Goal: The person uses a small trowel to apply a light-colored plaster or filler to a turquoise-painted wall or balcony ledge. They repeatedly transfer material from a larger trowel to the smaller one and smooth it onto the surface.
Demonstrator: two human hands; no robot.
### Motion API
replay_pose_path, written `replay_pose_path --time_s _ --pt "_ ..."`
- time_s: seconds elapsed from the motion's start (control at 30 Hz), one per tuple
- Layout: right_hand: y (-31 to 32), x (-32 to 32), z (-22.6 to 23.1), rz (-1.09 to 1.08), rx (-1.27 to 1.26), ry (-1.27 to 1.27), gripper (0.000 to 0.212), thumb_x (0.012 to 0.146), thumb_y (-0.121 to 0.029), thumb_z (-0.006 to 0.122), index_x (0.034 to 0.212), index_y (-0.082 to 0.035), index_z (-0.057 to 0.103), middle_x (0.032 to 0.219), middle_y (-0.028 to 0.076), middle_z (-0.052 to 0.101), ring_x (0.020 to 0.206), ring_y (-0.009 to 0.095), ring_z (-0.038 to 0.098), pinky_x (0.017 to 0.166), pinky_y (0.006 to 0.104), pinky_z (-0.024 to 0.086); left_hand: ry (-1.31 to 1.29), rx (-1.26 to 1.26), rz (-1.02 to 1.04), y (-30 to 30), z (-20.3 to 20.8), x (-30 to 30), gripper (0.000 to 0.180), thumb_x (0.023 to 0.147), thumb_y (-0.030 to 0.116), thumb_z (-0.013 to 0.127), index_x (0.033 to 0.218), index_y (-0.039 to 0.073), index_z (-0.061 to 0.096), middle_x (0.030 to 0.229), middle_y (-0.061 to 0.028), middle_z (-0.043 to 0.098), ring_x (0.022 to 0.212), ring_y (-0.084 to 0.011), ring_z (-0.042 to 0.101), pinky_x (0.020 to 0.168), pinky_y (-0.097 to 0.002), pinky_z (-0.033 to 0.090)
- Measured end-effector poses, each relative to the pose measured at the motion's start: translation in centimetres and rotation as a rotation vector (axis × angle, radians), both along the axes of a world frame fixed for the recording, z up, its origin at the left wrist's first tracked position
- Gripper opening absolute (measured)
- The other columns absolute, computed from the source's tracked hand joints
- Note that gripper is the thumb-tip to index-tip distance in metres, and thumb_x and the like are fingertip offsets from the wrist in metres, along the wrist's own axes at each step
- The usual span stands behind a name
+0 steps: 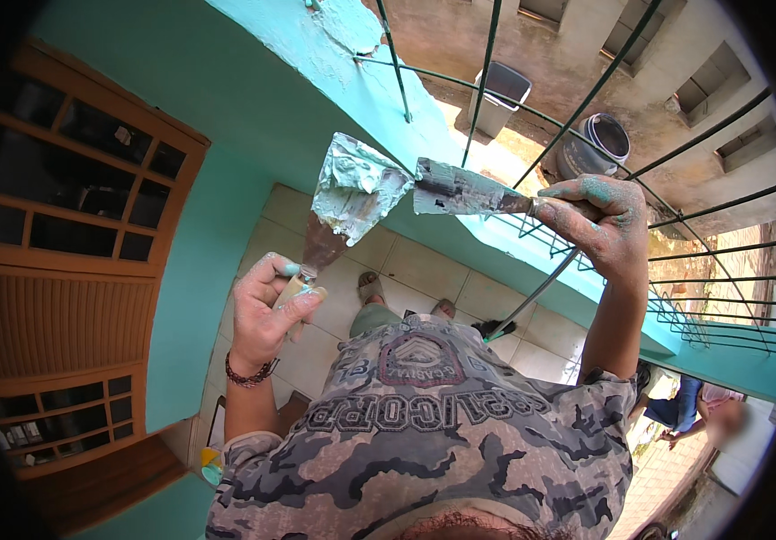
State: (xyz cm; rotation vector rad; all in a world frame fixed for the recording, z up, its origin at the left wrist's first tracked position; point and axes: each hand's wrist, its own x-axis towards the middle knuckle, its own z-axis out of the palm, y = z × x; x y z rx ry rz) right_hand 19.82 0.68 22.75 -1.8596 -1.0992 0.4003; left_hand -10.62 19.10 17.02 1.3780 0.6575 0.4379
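Observation:
My left hand (269, 310) grips the short pale handle of a wide putty knife (326, 245). Its blade points up and carries a thick heap of pale mint-green putty (361, 184). On the other side, my right hand (602, 227) is closed round the handle of a second, narrower putty knife (469, 191). That blade is smeared with the same putty and points left, its tip close to the heap; whether they touch I cannot tell. Both hands are dusty with dried putty.
A turquoise ledge (433, 112) with rough, flaking patches runs beneath a dark metal grille (577, 117). Beyond it stand a grey bin (496, 103) and a barrel (590, 148). Wooden window shutters (64, 315) are on the left. A thin pole (541, 292) leans near the tiled floor (424, 265).

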Motion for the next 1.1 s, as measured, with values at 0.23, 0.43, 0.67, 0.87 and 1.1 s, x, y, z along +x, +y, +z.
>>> replay_pose_path --time_s 0.23,0.43,0.67,0.87,1.1 --pt "0.2 -0.7 1.8 0.038 -0.092 -0.077 0.024 0.070 -0.020 0.078 0.081 0.000 0.072 0.065 0.007 0.064 0.058 0.010 0.059 0.052 0.0238 0.045 0.000 0.029 -0.023 0.0 -0.7 -0.6 0.023 0.081 0.004 0.064 0.095 0.000 0.047 0.064 -0.0065 0.057 0.049 -0.0074 0.051 0.036 -0.0186 0.036" --pt "0.3 -1.4 0.7 0.098 -0.115 -0.034 0.026 0.073 -0.024 0.076 0.081 0.000 0.072 0.063 0.008 0.064 0.057 0.011 0.058 0.052 0.0256 0.045 -0.001 -0.015 -0.044 0.0 -0.4 -0.4 0.024 0.079 0.003 0.068 0.094 0.002 0.050 0.070 -0.0029 0.059 0.054 -0.0043 0.053 0.040 -0.0168 0.037" --pt "-0.7 -4.5 -4.4 -0.058 -0.257 0.246 0.026 0.079 -0.026 0.070 0.085 -0.001 0.072 0.059 0.005 0.060 0.055 0.008 0.052 0.052 0.0246 0.042 0.063 -0.111 -0.012 -1.3 -0.2 0.2 0.019 0.083 0.002 0.062 0.094 0.001 0.047 0.074 -0.0069 0.059 0.052 -0.0080 0.053 0.034 -0.0184 0.036" --pt "-1.2 -5.8 -5.6 -0.186 -0.257 0.753 0.026 0.081 -0.025 0.070 0.085 0.001 0.071 0.064 0.001 0.063 0.059 0.006 0.053 0.054 0.0212 0.042 0.089 -0.083 0.024 -2.1 -0.4 0.6 0.020 0.082 0.003 0.063 0.094 0.001 0.047 0.076 -0.0068 0.059 0.055 -0.0083 0.055 0.035 -0.0187 0.037" --pt "-1.6 -5.0 -4.7 -0.242 0.007 0.361 0.021 0.079 -0.019 0.072 0.084 0.002 0.070 0.067 0.002 0.064 0.063 0.006 0.056 0.059 0.0211 0.044 0.064 -0.026 0.002 -2.0 -0.7 0.7 0.021 0.081 0.002 0.064 0.093 0.001 0.047 0.074 -0.0064 0.059 0.054 -0.0077 0.054 0.038 -0.0181 0.038"
